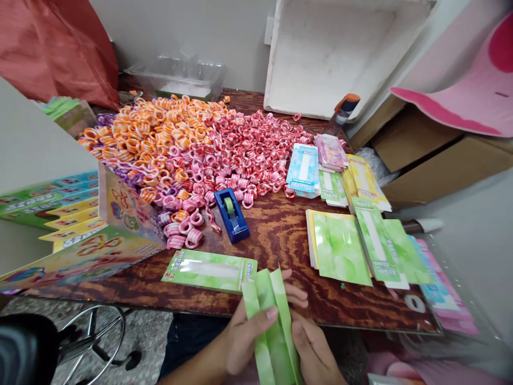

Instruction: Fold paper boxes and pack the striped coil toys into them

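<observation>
Between both hands, a folded green card (269, 326) is standing partly creased, the left hand (248, 334) pressing its thumb on it, the right hand (310, 342) gripping its edge. Beyond them, a blue tape dispenser (232, 216) is resting on the counter (276, 224) near striped rings (224, 144).

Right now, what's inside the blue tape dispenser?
A roll of tape with green showing sits inside the blue dispenser. The space beneath the roll is covered, so I can't see it.
</observation>
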Demonstrator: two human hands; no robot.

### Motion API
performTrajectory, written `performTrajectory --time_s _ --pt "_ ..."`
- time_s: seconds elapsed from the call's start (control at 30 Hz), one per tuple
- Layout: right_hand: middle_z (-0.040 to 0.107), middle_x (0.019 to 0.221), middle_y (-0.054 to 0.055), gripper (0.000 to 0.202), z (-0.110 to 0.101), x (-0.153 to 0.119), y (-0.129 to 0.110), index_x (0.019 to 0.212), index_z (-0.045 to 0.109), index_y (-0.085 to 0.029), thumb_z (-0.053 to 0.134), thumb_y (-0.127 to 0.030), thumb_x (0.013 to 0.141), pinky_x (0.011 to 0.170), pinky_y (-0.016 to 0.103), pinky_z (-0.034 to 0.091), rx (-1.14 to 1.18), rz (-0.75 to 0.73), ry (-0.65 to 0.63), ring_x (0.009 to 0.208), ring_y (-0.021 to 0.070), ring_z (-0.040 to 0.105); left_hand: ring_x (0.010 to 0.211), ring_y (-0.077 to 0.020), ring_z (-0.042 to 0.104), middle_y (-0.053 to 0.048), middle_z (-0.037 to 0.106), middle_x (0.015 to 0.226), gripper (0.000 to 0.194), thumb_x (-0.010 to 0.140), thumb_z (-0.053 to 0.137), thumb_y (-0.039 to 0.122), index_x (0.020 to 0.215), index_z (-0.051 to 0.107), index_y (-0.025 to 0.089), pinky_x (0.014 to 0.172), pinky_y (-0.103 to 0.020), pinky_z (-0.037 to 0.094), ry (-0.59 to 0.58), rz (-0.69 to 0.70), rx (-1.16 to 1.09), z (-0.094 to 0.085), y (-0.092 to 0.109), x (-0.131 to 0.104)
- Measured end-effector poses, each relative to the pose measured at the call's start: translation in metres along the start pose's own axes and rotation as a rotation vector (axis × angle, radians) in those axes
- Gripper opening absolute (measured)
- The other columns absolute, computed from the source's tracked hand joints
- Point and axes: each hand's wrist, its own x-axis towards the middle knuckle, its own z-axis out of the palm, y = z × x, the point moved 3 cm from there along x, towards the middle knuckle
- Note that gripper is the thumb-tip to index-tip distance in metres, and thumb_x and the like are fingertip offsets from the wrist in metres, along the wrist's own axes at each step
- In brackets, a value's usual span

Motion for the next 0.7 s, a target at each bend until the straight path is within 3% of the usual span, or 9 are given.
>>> performTrajectory --time_s 0.1,0.2,0.37,0.53,0.63,0.7 --pt "0.076 0.127 0.014 0.069 0.005 -0.01 -0.007 0.116 0.081 -0.023 0.054 -0.081 0.09 0.106 0.043 0.055 0.046 0.066 0.032 0.121 0.0349 0.068 0.117 -0.033 0.069 -0.015 0.076 0.118 0.048 0.101 0.058 0.053 0.133 0.068 0.018 0.095 -0.041 0.053 -0.003 -0.071 0.131 -0.007 0.001 -0.004" --pt "0.066 0.146 0.012 0.076 0.011 -0.016 -0.016 0.128 0.077 -0.025 0.055 -0.084 0.086 0.12 0.045 0.042 0.097 0.112 0.031 0.144 0.0354 0.054 0.117 -0.0319 0.067 -0.016 0.074 0.119 0.05 0.104 0.05 0.055 0.117 0.075 0.015 0.099 -0.04 0.049 -0.022 -0.047 0.296 -0.011 0.006 -0.006" --pt "0.063 0.151 0.013 0.072 0.005 -0.008 -0.01 0.139 0.069 -0.023 0.06 -0.076 0.091 0.125 0.051 0.034 0.095 0.295 0.003 0.149 0.0339 0.048 0.102 -0.0253 0.073 -0.012 0.077 0.11 0.054 0.1 0.061 0.058 0.138 0.056 0.019 0.088 -0.035 0.054 -0.075 -0.054 0.223 -0.011 0.003 -0.007" --pt "0.07 0.14 0.012 0.06 0.007 0.005 -0.001 0.132 0.073 -0.025 0.06 -0.07 0.095 0.124 0.049 0.035 0.057 0.119 -0.067 0.144 0.0308 0.053 0.093 -0.0219 0.077 -0.009 0.08 0.098 0.037 0.097 0.07 0.05 0.111 0.058 0.019 0.085 -0.033 0.058 0.085 -0.065 0.104 -0.012 -0.008 -0.003" --pt "0.072 0.136 0.013 0.062 0.007 0.007 0.002 0.129 0.075 -0.023 0.056 -0.072 0.096 0.119 0.048 0.042 -0.02 -0.003 0.114 0.135 0.0314 0.061 0.1 -0.0241 0.078 -0.012 0.081 0.106 0.035 0.097 0.07 0.051 0.108 0.062 0.018 0.095 -0.038 0.059 0.109 -0.037 0.096 -0.009 -0.007 -0.001" --pt "0.08 0.116 0.014 0.058 0.007 0.006 0.003 0.115 0.081 -0.021 0.056 -0.07 0.096 0.101 0.044 0.056 -0.105 -0.087 0.177 0.11 0.0319 0.072 0.105 -0.0251 0.078 -0.014 0.079 0.118 0.035 0.098 0.069 0.05 0.112 0.066 0.017 0.101 -0.042 0.059 0.098 -0.001 0.103 -0.006 -0.005 0.0"
